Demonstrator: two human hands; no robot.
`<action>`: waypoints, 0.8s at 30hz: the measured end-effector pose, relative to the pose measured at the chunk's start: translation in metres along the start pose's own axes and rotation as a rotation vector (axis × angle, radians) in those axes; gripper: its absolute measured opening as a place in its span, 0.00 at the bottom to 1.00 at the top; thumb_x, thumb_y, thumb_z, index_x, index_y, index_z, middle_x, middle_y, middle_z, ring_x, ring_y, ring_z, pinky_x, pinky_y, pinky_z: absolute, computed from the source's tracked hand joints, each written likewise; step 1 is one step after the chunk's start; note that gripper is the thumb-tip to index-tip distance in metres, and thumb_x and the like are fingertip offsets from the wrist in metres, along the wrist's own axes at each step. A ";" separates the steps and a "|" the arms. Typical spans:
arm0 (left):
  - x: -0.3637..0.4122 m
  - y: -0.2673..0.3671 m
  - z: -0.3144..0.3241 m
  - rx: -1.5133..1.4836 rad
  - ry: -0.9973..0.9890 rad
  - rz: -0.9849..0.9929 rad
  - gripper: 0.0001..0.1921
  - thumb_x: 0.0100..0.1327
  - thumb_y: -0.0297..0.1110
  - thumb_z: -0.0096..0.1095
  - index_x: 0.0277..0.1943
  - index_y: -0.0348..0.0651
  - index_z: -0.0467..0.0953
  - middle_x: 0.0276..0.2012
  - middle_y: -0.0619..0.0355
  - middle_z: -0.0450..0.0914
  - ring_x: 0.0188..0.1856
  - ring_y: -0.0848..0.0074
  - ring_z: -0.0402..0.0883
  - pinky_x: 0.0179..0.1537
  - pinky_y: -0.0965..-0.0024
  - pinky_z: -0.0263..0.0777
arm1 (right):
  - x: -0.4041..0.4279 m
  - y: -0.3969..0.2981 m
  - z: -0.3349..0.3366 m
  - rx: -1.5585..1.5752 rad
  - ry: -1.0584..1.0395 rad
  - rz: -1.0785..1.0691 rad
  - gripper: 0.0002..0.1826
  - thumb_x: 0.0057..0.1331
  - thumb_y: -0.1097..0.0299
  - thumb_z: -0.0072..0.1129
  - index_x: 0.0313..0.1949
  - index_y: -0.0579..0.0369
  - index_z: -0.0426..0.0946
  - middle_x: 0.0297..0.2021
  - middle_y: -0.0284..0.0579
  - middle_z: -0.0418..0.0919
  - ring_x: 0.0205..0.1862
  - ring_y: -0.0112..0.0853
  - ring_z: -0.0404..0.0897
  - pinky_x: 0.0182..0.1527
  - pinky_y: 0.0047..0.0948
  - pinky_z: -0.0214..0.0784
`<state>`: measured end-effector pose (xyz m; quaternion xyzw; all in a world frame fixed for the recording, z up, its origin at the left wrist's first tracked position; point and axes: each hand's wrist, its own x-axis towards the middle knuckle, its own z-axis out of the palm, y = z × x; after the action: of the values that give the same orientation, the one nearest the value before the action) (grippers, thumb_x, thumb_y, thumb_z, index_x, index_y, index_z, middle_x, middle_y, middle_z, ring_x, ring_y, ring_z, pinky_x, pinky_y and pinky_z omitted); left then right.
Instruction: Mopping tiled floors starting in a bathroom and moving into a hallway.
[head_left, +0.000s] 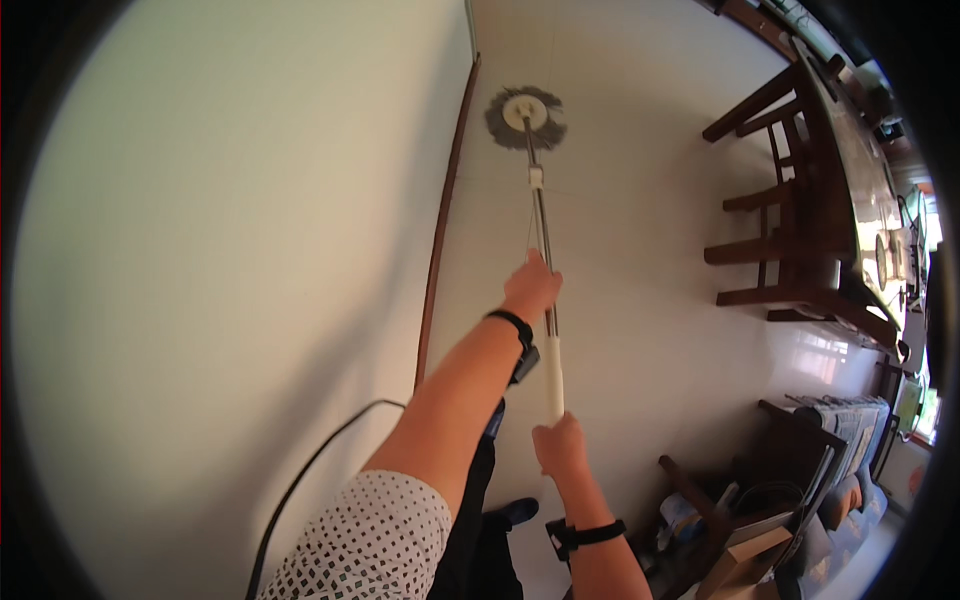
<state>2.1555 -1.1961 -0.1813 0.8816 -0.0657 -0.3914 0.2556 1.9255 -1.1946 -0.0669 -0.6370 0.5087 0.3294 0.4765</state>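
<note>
A round spin mop head with grey strands and a white centre disc lies flat on the pale tiled floor. From it a metal mop pole slopes back towards me, ending in a white grip sleeve. My left hand is closed around the metal part of the pole. Lower down, my right hand grips the end of the white sleeve. Each wrist wears a black strap with a small device.
A pale wall with a brown skirting board runs along the left. Dark wooden chairs and a table stand at right. A cardboard box and a cushioned seat occupy the lower right. A black cable curves beside my left arm.
</note>
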 end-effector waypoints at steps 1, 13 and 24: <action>-0.001 0.005 -0.005 0.014 -0.045 -0.004 0.36 0.70 0.47 0.60 0.69 0.30 0.55 0.36 0.47 0.85 0.33 0.60 0.86 0.34 0.58 0.80 | 0.004 0.008 -0.001 -0.020 0.033 -0.004 0.21 0.62 0.70 0.53 0.50 0.75 0.69 0.38 0.71 0.80 0.32 0.55 0.84 0.31 0.46 0.78; -0.173 -0.085 0.142 -0.133 -0.126 -0.205 0.37 0.64 0.33 0.60 0.69 0.25 0.50 0.34 0.42 0.84 0.34 0.55 0.87 0.37 0.57 0.78 | -0.138 0.265 -0.009 -0.374 0.037 -0.005 0.19 0.60 0.66 0.58 0.45 0.68 0.71 0.40 0.73 0.80 0.46 0.65 0.79 0.51 0.53 0.74; -0.506 -0.147 0.355 -0.083 -0.516 -0.422 0.33 0.62 0.39 0.64 0.58 0.23 0.55 0.48 0.31 0.80 0.52 0.44 0.83 0.55 0.51 0.75 | -0.367 0.617 -0.010 -0.326 0.016 0.224 0.17 0.65 0.65 0.60 0.50 0.63 0.77 0.41 0.63 0.83 0.43 0.59 0.82 0.43 0.54 0.74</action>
<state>1.5402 -1.0516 -0.1227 0.7364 0.0715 -0.6484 0.1794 1.2337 -1.0986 0.1004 -0.6478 0.5200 0.4533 0.3232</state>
